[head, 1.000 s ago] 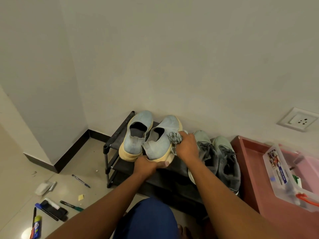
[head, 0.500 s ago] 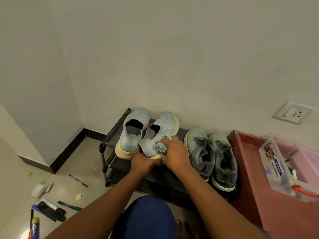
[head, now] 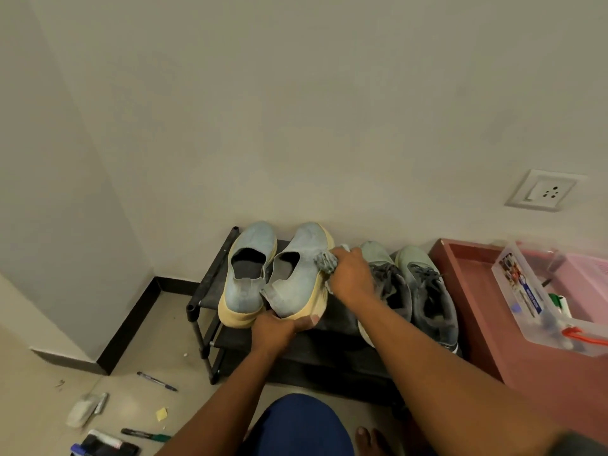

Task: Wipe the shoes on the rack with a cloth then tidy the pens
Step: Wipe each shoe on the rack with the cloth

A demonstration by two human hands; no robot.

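With the left hand (head: 274, 330) gripping the tilted pale-blue slip-on shoe's (head: 297, 274) heel at the black rack's (head: 210, 284) front edge, the right hand (head: 352, 278), clutching the bunched grey cloth (head: 325, 262), should press firmly along its side.

No text, brand, number or sign can be read: the printed label (head: 523, 292) on the side wall of the clear plastic box (head: 539, 327), at the right edge of the view, is too blurred to make out.
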